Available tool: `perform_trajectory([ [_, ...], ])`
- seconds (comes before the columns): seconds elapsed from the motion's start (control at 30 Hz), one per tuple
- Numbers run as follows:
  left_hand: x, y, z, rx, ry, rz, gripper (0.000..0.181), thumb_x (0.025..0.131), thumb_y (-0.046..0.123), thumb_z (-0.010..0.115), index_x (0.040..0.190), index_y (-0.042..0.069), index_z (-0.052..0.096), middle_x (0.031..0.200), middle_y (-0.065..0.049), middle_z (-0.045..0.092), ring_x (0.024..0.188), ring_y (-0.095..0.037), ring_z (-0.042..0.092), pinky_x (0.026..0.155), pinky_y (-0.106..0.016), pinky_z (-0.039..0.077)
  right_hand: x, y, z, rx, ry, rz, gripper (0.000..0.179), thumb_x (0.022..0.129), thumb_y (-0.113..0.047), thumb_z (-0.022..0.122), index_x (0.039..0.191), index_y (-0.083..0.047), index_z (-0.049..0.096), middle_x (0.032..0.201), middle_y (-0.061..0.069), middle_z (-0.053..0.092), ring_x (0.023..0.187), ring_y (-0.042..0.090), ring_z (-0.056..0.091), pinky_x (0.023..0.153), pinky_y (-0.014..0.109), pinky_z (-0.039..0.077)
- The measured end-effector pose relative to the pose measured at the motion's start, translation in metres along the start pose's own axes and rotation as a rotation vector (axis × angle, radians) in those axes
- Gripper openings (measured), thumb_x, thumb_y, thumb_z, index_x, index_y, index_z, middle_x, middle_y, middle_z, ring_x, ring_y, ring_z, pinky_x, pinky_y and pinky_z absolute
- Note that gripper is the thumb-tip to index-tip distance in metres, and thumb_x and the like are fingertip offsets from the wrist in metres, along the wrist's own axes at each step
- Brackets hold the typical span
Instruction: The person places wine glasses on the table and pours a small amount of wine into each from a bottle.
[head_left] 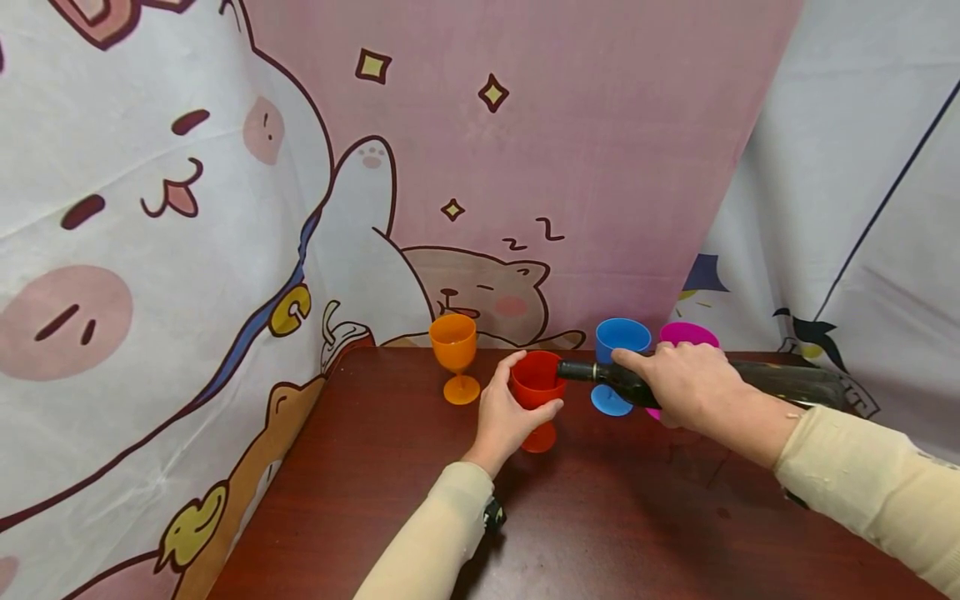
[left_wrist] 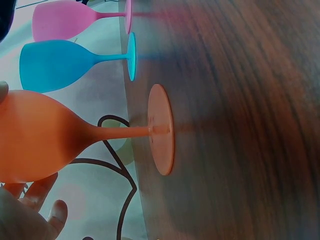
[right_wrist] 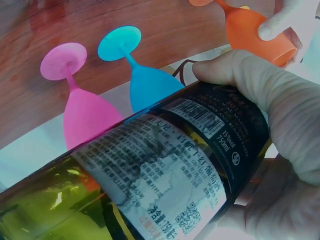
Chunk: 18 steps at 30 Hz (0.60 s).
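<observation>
Right of centre in the head view, the bottle is held nearly level in the grip of the right hand, its mouth placed at the rim of the red cup. Near the centre, this cup is held upright in the grip of the left hand, presumably for steadiness. The orange cup (left), blue cup and pink cup (right) are set higher on the tabletop, apparently out of the way.
</observation>
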<state>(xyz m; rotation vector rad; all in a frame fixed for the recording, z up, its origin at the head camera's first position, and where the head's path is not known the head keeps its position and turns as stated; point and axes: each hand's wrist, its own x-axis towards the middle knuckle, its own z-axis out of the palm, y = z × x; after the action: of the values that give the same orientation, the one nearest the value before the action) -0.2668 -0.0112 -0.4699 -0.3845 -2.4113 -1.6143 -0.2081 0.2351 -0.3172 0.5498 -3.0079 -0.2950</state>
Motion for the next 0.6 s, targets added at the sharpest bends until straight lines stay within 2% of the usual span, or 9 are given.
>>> perform_trajectory([
  [0.4,0.0001,0.0002,-0.0004,0.004,-0.005,-0.002,0.090,0.082,0.035,0.094,0.156,0.033,0.044,0.147,0.003,0.064,0.129,-0.020,0.064,0.104,-0.041,0.062,-0.0011,0.0006,-0.0012,0.003,-0.004,0.003,0.098,0.058,-0.022,0.105,0.144,-0.024,0.060,0.091,0.014,0.070,0.074,0.028,0.064,0.054,0.047,0.061],
  [0.6,0.0001,-0.0014,0.0002,0.022,0.013,0.032,0.089,0.081,0.036,0.094,0.156,0.030,0.046,0.146,0.001,0.066,0.126,-0.022,0.066,0.104,-0.042,0.062,-0.0013,0.0021,0.0004,-0.001,0.021,-0.004,0.095,0.058,-0.024,0.105,0.142,-0.025,0.060,0.087,0.013,0.068,0.072,0.027,0.063,0.055,0.049,0.060],
])
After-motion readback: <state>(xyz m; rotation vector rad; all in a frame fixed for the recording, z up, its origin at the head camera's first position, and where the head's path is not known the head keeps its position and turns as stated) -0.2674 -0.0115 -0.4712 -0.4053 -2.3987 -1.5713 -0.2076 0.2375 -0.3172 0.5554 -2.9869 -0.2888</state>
